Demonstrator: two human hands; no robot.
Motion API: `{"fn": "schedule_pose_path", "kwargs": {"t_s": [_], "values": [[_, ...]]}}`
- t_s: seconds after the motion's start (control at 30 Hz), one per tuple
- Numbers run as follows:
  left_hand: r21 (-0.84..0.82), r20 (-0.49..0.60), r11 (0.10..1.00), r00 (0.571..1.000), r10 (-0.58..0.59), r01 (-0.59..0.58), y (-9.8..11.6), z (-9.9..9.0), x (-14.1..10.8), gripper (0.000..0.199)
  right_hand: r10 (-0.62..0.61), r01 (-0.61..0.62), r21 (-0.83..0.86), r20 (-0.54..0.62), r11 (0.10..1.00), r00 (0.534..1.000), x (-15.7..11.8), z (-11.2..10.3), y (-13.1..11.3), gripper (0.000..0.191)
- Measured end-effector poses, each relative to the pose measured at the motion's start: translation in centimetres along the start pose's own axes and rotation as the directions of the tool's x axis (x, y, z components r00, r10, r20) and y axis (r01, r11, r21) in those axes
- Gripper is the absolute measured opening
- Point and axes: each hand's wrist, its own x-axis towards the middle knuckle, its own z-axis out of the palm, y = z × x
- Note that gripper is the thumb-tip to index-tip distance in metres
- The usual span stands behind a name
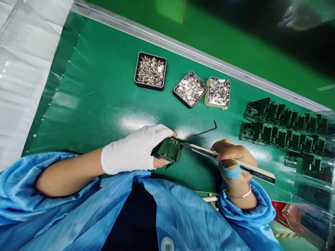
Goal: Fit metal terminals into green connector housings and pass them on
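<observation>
My left hand (133, 148), in a white glove with bare fingertips, grips a small dark green plastic housing (171, 150) with little metal pieces on it. Between the fingers of my right hand (232, 157) lies a slim cream-and-black utility knife (256, 170), its pointed tip at the upper right edge of the housing. A light blue band wraps one finger of that hand. Just beyond the housing, an L-shaped hex key (204, 133) rests on the green work surface (99, 94). Whether the tip touches the housing I cannot tell.
Farther back stand a black tray of small metal parts (150, 71), a second tray (190, 89) and a third tray (218, 92). Rows of dark green housings (282, 136) occupy the right side. A pale rail (193, 52) borders the far edge.
</observation>
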Motion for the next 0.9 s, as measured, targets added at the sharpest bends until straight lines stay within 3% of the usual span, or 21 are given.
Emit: {"fn": "schedule_pose_path", "kwargs": {"t_s": [0.13,0.37,0.57,0.73,0.9], "values": [[0.02,0.006,1.0,1.0,-0.011,0.011,0.2,0.0,0.1,0.053,-0.058,0.058,-0.004,-0.063,0.998,0.996,0.5,0.6,-0.4,0.03],[0.032,0.024,0.999,0.999,-0.028,0.027,0.2,0.0,0.1,0.051,-0.048,0.049,0.028,-0.048,0.998,0.998,0.4,0.8,-0.4,0.027],[0.035,0.027,0.999,0.999,-0.042,0.041,0.6,-0.3,0.2,0.05,-0.202,0.206,0.068,-0.061,0.976,0.978,0.6,1.1,-0.2,0.017],[0.018,0.049,0.999,0.998,-0.05,0.049,0.4,-0.2,0.0,0.051,-0.301,0.301,0.011,0.023,0.954,0.953,1.1,1.0,-0.9,0.018],[-0.114,0.082,0.993,0.996,0.044,-0.035,-0.3,0.0,-0.3,0.05,-0.322,0.318,0.057,0.093,0.946,0.942,1.2,1.1,-1.4,0.022]]}}
